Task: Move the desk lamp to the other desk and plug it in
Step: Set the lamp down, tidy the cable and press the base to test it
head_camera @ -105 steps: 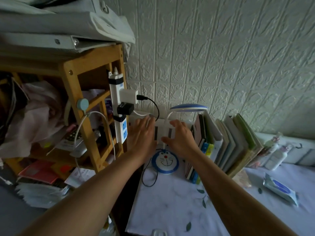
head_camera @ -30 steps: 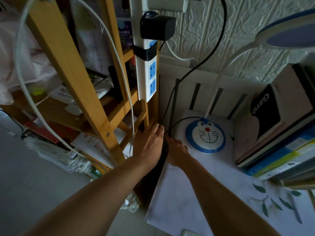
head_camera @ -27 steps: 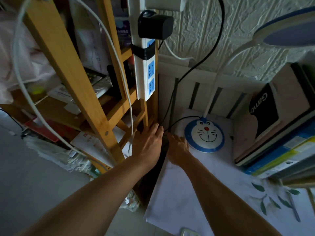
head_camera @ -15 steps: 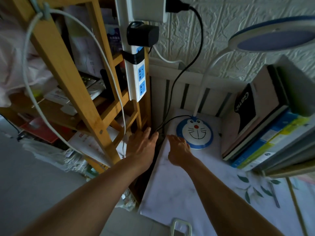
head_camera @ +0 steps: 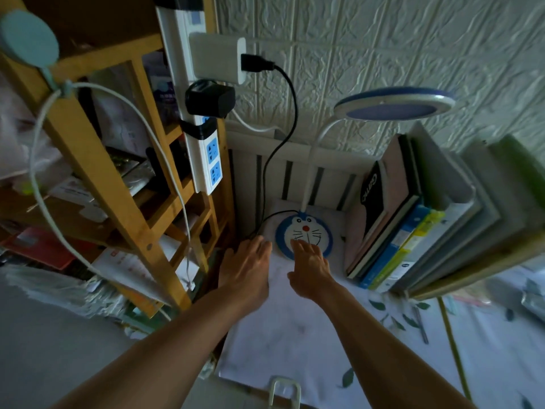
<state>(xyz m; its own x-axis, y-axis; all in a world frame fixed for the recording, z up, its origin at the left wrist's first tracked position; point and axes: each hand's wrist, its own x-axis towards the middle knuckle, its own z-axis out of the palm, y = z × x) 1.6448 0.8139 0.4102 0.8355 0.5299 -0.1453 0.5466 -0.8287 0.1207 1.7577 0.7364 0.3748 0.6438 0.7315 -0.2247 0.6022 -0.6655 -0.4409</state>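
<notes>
- The desk lamp's round base [head_camera: 305,236] is rimmed in blue, with a white cartoon cat face, red nose and black whiskers printed on it.
- Above the base, a white neck [head_camera: 317,149] and a blue-and-white lamp head [head_camera: 393,105] are seen.
- Left of the base, a white power strip [head_camera: 203,149] with blue sockets is fixed to a yellow-brown wooden shelf [head_camera: 97,172].
- A black cable [head_camera: 290,113] is run from a white adapter [head_camera: 218,59].
- The desk cover [head_camera: 295,335] is white with green leaves.
- The wall [head_camera: 383,39] is embossed white.

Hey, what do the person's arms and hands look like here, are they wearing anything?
Both forearms are bare with no sleeves in view. The left hand and right hand wear no gloves, and no rings, watch or bracelet show on the fingers or wrists.
</notes>
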